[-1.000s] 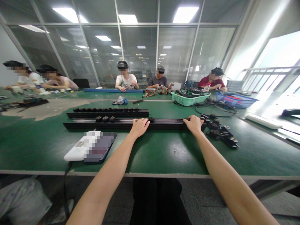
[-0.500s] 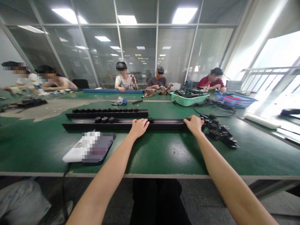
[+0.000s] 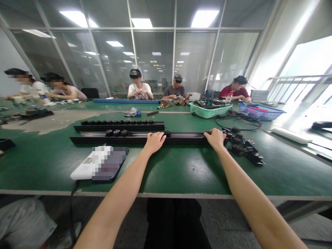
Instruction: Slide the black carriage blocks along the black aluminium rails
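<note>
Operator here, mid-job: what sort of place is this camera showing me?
Probably a factory assembly room or electronics workshop. A long green workbench carries long black rails fitted with small black parts, a green plastic basket of cables, and seated workers line its far side.

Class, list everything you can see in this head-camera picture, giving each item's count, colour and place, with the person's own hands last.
Front rail: 1, black, lengthwise across the bench.
Back rail: 1, black, behind the front rail.
Loose brackets: several, black, right of the right hand.
Workbench: 1, green, under everything.
Blurred device: 1, white and dark, front left.
Cable basket: 1, green, far side.
Crate: 1, blue, far right.
Co-workers: 5, seated along the far side.
Left hand: 1, on the front rail.
Right hand: 1, on the front rail.
</note>
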Demonstrator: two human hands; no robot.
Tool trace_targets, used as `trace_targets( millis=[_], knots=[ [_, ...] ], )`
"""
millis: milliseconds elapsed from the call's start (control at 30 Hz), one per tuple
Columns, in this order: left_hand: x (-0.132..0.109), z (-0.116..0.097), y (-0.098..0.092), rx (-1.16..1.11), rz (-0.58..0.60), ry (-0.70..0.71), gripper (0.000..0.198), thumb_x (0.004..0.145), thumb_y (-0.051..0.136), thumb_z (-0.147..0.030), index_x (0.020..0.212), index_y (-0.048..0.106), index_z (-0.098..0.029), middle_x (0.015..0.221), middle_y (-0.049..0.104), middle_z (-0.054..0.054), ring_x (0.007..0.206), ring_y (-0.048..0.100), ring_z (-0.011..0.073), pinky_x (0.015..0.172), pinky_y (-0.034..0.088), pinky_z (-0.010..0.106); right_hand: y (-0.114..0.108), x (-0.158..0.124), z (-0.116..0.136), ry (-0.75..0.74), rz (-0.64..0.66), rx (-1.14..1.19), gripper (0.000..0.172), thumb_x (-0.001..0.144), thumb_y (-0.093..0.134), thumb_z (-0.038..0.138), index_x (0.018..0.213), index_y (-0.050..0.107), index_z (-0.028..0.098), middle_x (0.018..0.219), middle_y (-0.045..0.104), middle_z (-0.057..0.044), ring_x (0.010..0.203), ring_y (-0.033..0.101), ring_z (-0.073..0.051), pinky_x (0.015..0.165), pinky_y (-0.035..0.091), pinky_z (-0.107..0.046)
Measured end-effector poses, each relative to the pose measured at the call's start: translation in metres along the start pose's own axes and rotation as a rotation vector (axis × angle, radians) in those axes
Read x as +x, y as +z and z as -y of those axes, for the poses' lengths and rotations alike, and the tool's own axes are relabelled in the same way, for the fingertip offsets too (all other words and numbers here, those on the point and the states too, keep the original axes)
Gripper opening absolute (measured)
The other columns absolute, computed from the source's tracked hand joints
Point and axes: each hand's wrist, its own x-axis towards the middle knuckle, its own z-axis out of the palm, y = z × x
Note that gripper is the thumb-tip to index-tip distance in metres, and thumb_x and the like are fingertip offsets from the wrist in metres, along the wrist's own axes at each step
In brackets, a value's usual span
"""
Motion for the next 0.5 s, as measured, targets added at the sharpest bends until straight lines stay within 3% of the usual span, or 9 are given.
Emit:
trace_targets(
  millis=[500],
  knots=[
    [0.0005,-0.0014,-0.0015,0.022,0.009,-0.007,0.036,0.11,0.035,-0.038,0.127,0.064,-0.024,0.132,0.072,0.009,0.126,0.063,0.0251,0.109,0.033,0.045,-0.0069,-0.0012,0.0004,0.034,0.009,-0.042,0.036,0.088,0.057,0.041,0.1,0.074,0.011,0.109,0.072,-0.021,0.108,0.059,-0.036,0.094,0.035,-0.045]
  ],
)
